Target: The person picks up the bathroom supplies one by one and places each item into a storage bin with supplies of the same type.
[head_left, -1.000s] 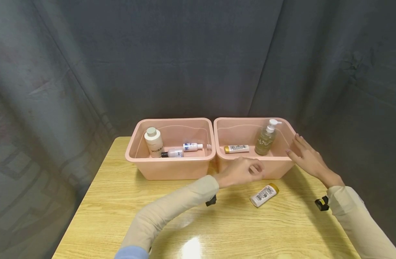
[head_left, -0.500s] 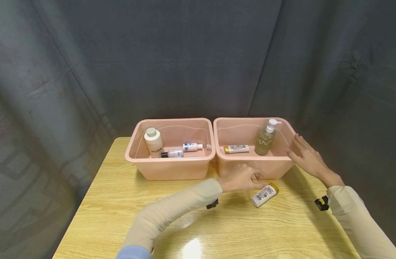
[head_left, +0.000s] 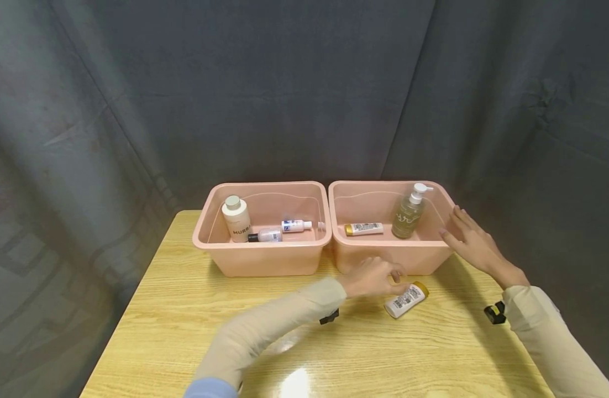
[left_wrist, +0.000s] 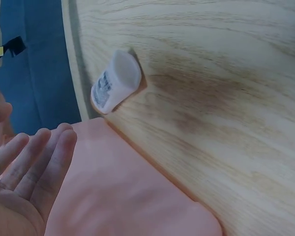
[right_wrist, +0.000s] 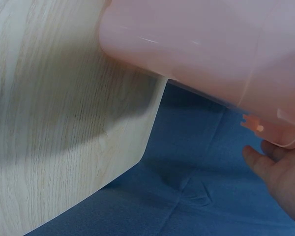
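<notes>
A white bottle with a gold cap (head_left: 406, 299) lies on the table in front of the right pink bin (head_left: 389, 258). My left hand (head_left: 370, 278) hovers just left of its cap end, fingers loosely bent and holding nothing. In the left wrist view the bottle (left_wrist: 116, 81) lies apart from the fingers (left_wrist: 48, 162). My right hand (head_left: 476, 246) rests with extended fingers against the right side rim of that bin. The right wrist view catches thumb and fingers (right_wrist: 280, 167) at the bin's edge. Inside the bin are a green pump bottle (head_left: 408, 213), upright, and a white gold-capped tube (head_left: 364, 229), lying flat.
The left pink bin (head_left: 264, 260) stands against the right one. It holds an upright white bottle (head_left: 237, 221), a clear black-capped bottle (head_left: 267, 235) and a small white-and-blue bottle (head_left: 295, 225). Grey curtain (head_left: 284, 94) hangs behind the wooden table (head_left: 165, 320).
My left hand has lowered and moved slightly right toward the gold-capped bottle on the table, its fingers loosening. The right hand and the bins stay put.
</notes>
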### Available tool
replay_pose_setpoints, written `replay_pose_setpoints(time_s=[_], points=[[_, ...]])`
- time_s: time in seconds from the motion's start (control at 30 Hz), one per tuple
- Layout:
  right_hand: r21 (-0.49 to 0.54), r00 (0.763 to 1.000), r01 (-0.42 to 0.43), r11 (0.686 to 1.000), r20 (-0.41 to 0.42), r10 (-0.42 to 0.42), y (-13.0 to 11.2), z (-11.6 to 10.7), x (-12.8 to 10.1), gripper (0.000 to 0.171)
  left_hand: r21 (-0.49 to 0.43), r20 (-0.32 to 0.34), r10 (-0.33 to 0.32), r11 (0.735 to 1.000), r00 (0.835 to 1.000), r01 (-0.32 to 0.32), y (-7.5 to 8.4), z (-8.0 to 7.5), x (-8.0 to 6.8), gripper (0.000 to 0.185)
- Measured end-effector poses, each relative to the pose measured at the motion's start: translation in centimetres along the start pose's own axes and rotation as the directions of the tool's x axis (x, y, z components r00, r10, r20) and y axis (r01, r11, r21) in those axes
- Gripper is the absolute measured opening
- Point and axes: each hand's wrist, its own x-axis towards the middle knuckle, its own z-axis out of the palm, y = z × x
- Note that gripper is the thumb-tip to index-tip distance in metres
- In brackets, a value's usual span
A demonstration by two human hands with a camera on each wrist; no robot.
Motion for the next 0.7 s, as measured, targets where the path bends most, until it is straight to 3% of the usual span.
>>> replay_pose_setpoints(time_s=[0.37, 0.7], points=[[-0.001, 1.0, 0.003, 1.0, -0.001, -0.003, -0.1, -0.1, 0.0, 0.073, 0.021, -0.004, -0.073, 0.997, 0.997, 0.073, -0.5, 1.1, 0.4, 0.04], [-0.004, 1.0, -0.001, 1.0, -0.001, 0.001, 0.1, 0.0, 0.0, 0.073, -0.045, 0.008, -0.178, 0.983, 0.984, 0.179, -0.9, 2.3, 1.0, 0.044]])
